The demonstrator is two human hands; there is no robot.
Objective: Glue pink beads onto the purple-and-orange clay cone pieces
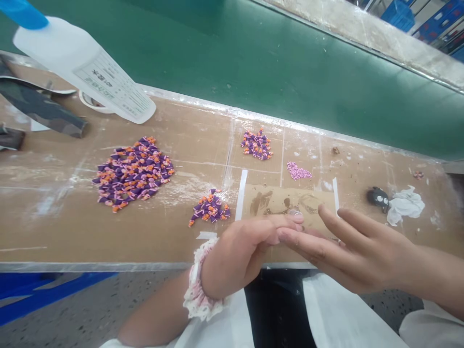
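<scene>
My left hand [246, 244], with a pink and white lace scrunchie [203, 285] at the wrist, reaches in from the left with its fingers held together. My right hand [357, 246] meets it from the right, its fingers stretched and spread. The right index fingertip touches the left hand. Anything between the two hands is hidden. Beneath them lies a tan sheet [253, 200] with dark smears, held by strips of white tape [241, 193]. Just left of it is a small pile of purple and orange pieces [209, 209]; beyond the sheet are tiny pink bits [298, 170].
A larger pile of purple and orange pieces [134, 174] lies left, another small pile [256, 145] farther back. A white bottle with a blue top [90, 70] stands near a tape roll [94, 104] and camouflage-patterned material [43, 108]. At right are a black object [377, 197] and crumpled white tissue [405, 205].
</scene>
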